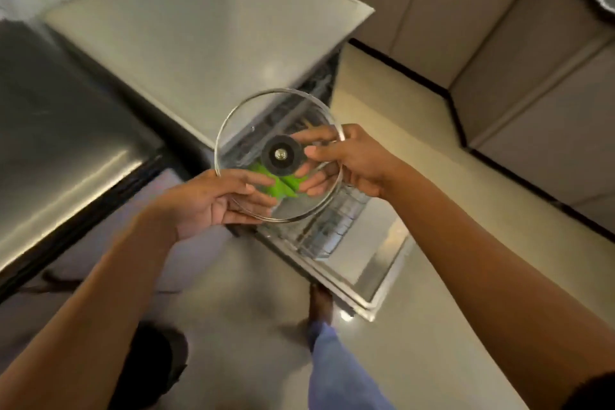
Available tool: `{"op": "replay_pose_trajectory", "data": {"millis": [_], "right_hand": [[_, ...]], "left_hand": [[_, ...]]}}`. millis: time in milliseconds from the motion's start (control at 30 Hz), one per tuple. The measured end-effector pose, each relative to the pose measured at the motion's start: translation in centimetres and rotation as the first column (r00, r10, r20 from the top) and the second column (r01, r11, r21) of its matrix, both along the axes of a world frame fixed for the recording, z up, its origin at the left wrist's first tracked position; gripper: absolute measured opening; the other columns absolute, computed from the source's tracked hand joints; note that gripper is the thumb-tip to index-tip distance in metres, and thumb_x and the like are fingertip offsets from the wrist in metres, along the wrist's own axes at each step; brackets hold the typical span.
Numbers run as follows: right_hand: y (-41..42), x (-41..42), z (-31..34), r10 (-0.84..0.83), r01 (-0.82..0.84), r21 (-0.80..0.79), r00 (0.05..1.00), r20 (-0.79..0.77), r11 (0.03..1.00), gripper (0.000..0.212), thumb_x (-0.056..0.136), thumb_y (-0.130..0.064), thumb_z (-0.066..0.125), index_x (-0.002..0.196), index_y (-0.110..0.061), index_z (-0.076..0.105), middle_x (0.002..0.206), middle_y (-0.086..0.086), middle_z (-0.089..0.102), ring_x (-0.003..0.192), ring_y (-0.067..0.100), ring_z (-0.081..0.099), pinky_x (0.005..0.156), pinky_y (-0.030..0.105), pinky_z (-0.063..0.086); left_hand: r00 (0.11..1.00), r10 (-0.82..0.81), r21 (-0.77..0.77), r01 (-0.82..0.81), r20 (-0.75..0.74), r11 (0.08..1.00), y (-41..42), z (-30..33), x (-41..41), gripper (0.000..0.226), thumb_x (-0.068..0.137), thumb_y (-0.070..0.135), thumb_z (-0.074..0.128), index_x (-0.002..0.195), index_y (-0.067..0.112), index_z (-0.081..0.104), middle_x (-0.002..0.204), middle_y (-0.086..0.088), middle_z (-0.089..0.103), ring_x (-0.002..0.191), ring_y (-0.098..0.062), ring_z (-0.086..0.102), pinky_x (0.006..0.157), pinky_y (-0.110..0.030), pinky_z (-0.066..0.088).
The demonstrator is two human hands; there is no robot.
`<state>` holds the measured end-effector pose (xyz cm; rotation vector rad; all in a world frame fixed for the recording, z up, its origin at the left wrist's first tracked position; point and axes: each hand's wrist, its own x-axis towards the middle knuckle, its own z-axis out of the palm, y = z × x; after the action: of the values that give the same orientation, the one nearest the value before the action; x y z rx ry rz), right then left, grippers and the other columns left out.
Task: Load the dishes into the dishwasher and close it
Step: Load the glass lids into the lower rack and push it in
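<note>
The pale floor fills most of the room, with tan cupboards along the far side. A big grey counter runs up the middle, and a shiny steel top sits on the left of it. Under the end of the counter the dishwasher stands open. Its door is folded down flat over the floor, and a wire rack is pulled out over the door. Something bright green lies in the rack; it is too blurry to tell what it is.

The person stands close by — one leg in blue cloth shows at the bottom, and a bare foot is by the door's corner.

Both arms reach out over the rack and hold a round glass lid in the air. The lid is a circle, so it has no long side. It is tipped so its underside faces the person, and the black knob in the middle points away, toward the dishwasher. The left hand holds the lower rim, fingers curled behind the glass and thumb in front. The right hand has its grip on the right rim, fingers curled behind the glass near the knob, seen through it.
</note>
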<state>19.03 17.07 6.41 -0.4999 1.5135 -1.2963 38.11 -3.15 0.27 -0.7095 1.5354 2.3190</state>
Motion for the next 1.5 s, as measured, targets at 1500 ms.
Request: {"op": "replay_pose_trajectory", "data": {"millis": [1500], "right_hand": [[2.5,-26.1,-49.1,0.178,0.169,0.273,0.43,-0.885,0.947,0.042,0.095,-0.007,0.061,0.136,-0.016,0.065,0.088,0.008,0.075,0.079,0.027,0.071,0.082,0.034,0.057]], "left_hand": [[0.777,-0.148,-0.492,0.52,0.611,0.698,6.6,-51.1,-21.3,0.086,0.092,0.044,0.071,0.162,0.037,0.02,0.169,0.0,0.025,0.149,-0.029,0.036,0.116,-0.045,0.039]]}}
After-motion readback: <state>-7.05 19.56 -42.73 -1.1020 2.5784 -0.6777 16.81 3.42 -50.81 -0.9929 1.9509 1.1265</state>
